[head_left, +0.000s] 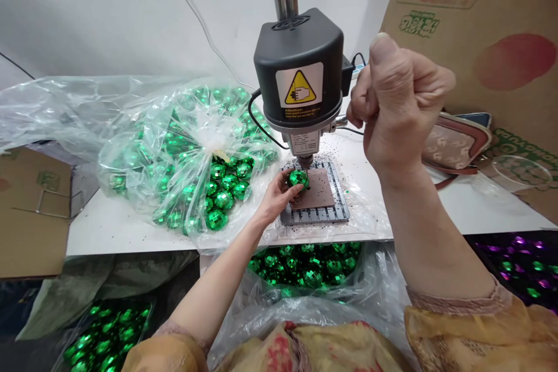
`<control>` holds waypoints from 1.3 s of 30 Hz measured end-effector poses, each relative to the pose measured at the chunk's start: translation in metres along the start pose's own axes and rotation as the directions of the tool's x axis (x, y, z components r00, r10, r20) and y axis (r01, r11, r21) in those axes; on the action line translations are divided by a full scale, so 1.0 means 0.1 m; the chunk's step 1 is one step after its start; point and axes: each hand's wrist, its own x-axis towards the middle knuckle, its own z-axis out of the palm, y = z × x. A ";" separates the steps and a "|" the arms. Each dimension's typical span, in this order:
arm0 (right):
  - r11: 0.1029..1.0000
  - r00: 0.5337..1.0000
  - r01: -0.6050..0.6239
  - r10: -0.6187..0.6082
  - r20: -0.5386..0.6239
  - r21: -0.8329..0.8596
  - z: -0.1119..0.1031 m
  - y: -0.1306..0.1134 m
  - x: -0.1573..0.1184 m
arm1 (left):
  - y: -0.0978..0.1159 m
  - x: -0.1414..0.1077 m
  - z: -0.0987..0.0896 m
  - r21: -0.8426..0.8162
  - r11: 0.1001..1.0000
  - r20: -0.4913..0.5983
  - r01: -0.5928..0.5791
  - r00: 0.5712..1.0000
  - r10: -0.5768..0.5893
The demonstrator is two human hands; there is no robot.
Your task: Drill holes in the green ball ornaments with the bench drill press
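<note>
A shiny green faceted ball (299, 180) is pinched in my left hand (281, 193), under the chuck (305, 160) of a small bench drill press (299, 70). Below the ball lies a brown square board (320, 189) on the slotted metal base (314, 218). Raised to the right of the motor housing, my right hand (403, 99) is closed in a fist round the press's feed lever (340, 122); only a short metal length shows, and the fist hides its grip. Dark shavings are scattered over the base and board.
A clear plastic bag (143, 151) of green balls lies left on the white table (131, 232). More green balls (311, 270) sit below the front edge. Cardboard boxes (35, 209) flank the table; a purse (455, 142) lies right. Purple and green balls (518, 264) are lower right.
</note>
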 end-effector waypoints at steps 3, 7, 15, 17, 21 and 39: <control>0.996 1.000 0.028 -0.028 -0.002 0.088 0.01 0.00 0.01 | -0.01 0.02 0.01 0.016 1.000 0.018 0.003 1.000 -0.003; 0.996 0.999 0.032 -0.032 -0.003 0.083 0.01 0.02 0.02 | -0.05 0.05 0.02 0.039 0.999 0.028 -0.011 1.000 0.010; 0.999 1.000 0.000 -0.001 -0.004 -0.052 0.00 0.02 -0.01 | -0.11 0.04 0.11 0.437 0.889 -0.042 -0.138 0.984 0.174; 0.998 1.000 -0.014 0.013 -0.011 -0.060 0.00 0.01 -0.01 | -0.12 0.04 0.14 0.539 0.821 -0.036 -0.188 0.969 0.245; 0.999 1.000 0.009 -0.009 -0.003 0.047 -0.01 0.02 0.01 | -0.15 0.03 0.17 0.594 0.774 -0.027 -0.218 0.957 0.290; 0.988 0.988 0.146 -0.143 -0.057 0.051 -0.14 0.14 -0.39 | -0.21 0.03 0.18 0.553 0.797 0.000 -0.245 0.956 0.294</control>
